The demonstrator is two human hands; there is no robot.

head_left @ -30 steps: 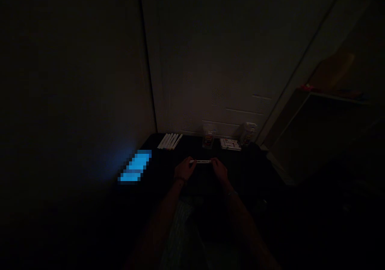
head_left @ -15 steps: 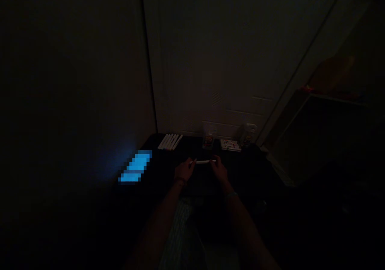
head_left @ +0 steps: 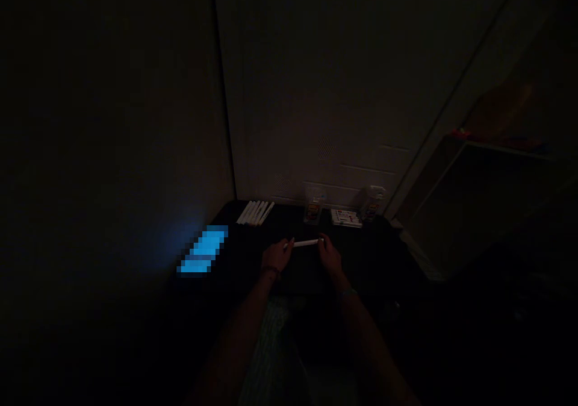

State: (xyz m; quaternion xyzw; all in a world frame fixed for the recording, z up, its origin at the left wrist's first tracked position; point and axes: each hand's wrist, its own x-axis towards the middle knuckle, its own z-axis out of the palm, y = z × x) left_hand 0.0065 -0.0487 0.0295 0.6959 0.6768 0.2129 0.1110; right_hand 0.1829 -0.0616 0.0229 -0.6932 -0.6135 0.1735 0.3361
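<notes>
A slim white marker (head_left: 306, 243) is held level between my two hands above the dark table. My left hand (head_left: 276, 255) pinches its left end, and my right hand (head_left: 330, 255) grips its right end. Both hands are closed, with their fingertips partly lost in the dim light. Several similar white markers (head_left: 254, 212) lie side by side at the back left of the table.
Along the back of the dark table (head_left: 298, 273) stand a clear plastic package (head_left: 313, 206) and another clear package (head_left: 374, 202), with a flat white box (head_left: 346, 217) between them. A glowing blue blurred screen (head_left: 204, 250) lies left. Walls rise behind and left.
The right end of the marker has risen slightly, and the fingers of my right hand have shifted a little on it. My left hand stays almost where it was.
</notes>
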